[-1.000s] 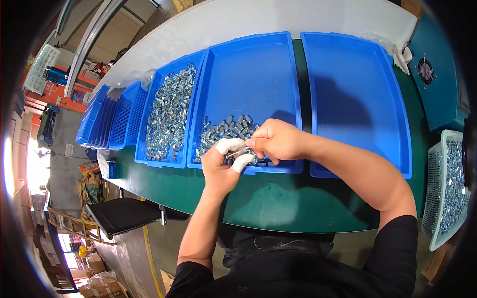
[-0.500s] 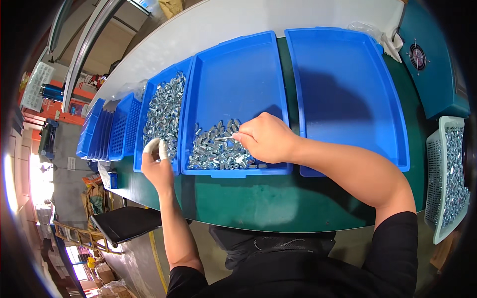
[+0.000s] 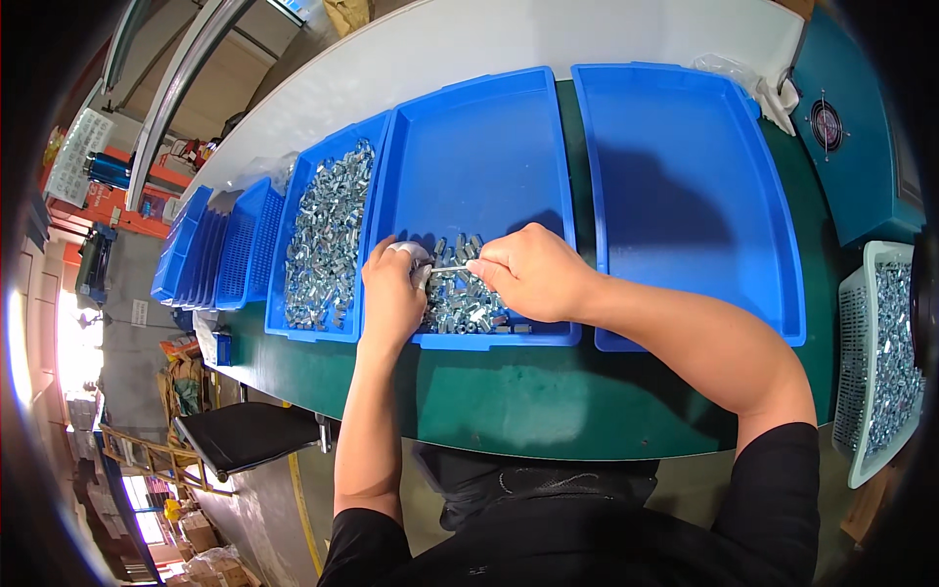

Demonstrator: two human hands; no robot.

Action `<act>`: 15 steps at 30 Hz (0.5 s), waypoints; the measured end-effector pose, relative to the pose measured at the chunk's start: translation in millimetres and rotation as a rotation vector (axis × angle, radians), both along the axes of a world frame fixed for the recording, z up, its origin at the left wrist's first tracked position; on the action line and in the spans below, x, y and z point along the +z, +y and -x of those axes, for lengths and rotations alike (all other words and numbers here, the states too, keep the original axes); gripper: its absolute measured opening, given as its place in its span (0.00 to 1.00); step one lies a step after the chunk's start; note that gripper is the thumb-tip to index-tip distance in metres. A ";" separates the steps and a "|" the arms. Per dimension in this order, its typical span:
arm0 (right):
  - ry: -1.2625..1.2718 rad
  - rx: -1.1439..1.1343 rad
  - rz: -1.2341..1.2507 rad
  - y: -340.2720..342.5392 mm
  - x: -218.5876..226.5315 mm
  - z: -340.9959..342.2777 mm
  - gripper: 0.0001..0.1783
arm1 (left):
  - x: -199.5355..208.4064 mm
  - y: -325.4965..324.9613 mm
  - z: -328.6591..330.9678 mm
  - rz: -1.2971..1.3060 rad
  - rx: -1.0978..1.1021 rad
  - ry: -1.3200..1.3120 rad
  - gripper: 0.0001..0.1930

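Note:
My right hand [image 3: 528, 274] pinches a thin metal rod [image 3: 448, 268] that points left over a pile of small metal nuts [image 3: 468, 301] in the near end of the middle blue tray [image 3: 479, 147]. My left hand [image 3: 391, 293] rests at that tray's left edge, fingers curled around a white cloth or glove tip [image 3: 411, 256], touching the rod's left end. A narrower blue tray [image 3: 323, 245] to the left is full of the same nuts.
A wide blue tray [image 3: 685, 176] lies at the right. A pale mesh basket [image 3: 880, 352] of nuts stands at the far right edge. Stacked blue trays [image 3: 210, 254] sit at the far left. All stand on a green table [image 3: 548, 401].
My left hand has come back from the left nut tray to the middle tray and now meets the rod. My right hand has stayed over the nut pile.

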State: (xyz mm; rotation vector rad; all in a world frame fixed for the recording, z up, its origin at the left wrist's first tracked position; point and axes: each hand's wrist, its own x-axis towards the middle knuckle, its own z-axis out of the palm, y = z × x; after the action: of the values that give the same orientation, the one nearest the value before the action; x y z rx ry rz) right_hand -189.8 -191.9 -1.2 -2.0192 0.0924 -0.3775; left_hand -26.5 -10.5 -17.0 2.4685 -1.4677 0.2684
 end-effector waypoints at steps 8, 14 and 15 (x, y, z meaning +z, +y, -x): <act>0.021 0.009 -0.049 -1.4 0.2 -0.8 0.19 | 5.4 -4.8 11.9 0.193 0.020 0.100 0.10; 0.044 0.016 -0.062 -2.1 -0.5 -0.8 0.18 | 6.6 -8.0 5.8 0.122 0.002 0.222 0.08; 0.044 0.014 -0.062 -2.2 -1.8 -1.1 0.18 | 7.5 -7.8 6.1 0.079 0.042 0.239 0.08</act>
State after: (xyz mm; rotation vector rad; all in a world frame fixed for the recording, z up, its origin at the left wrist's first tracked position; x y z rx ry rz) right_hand -188.7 -194.0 -3.0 -1.9665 0.1160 -0.3171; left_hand -32.6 -18.3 -9.6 2.3756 -1.2839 0.0358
